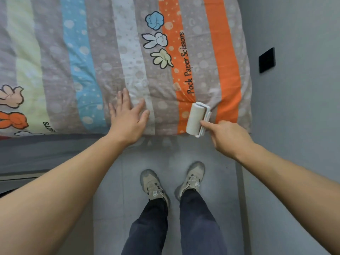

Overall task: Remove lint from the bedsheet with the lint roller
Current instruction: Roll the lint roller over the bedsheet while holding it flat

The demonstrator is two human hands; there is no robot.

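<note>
Our left hand (127,118) lies flat on the bedsheet (103,52), fingers straight and spread, palm down, gripping nothing, near the bed's front edge on the grey and pale stripes. Our right hand (228,137) grasps the lint roller (195,117) by its handle, which is mostly hidden in the fist, with the index finger stretched out onto the white frame. The roller drum rests on the sheet at the front edge, on the orange stripe just below the printed words "Pock Paper Scissors", near the bed's right corner. The two hands are well apart. Below are grey floor (110,199) and two beige shoes (152,184), dark trousers above them. A black wall plate (266,60) sits on the grey wall at right.
</note>
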